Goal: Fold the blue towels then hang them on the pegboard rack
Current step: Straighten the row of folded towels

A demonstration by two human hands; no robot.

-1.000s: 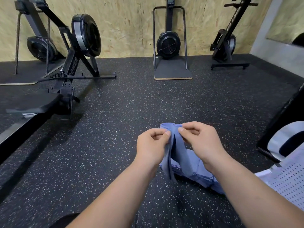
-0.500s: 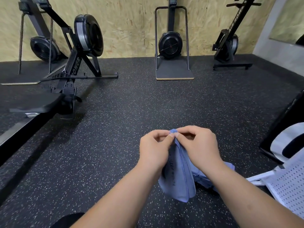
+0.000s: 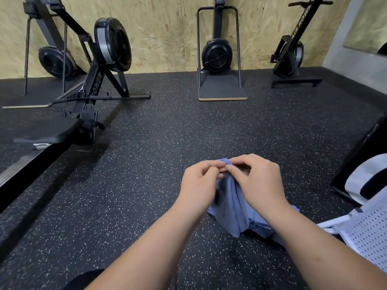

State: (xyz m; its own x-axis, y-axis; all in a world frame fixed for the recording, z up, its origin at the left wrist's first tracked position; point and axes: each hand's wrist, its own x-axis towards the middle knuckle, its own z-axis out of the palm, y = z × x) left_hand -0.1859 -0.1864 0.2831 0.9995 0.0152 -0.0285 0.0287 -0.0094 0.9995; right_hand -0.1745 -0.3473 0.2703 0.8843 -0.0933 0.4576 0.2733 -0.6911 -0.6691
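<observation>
The left hand and the right hand are close together low in the centre of the frame. Each pinches the top edge of a blue towel, with the fingertips almost meeting. The cloth hangs from them in loose lengthwise folds, and its lower end reaches the speckled floor. More blue fabric lies on the floor under the right forearm. I cannot tell whether it is the tail of the same towel or another one.

The task looks to be at an early stage. The towel is gathered but not yet a tidy folded shape. The white pegboard rack at the lower right shows no towel on the part in view. The rest of the folding and all of the hanging appear still to be done.

As for writing, the rowing machine at the upper left has white letters ending in "OWER" on its leg. The machine at the upper right reads "AIR ROWE" up its mast, cut off by the frame edge. Nothing on the towel is legible.
</observation>
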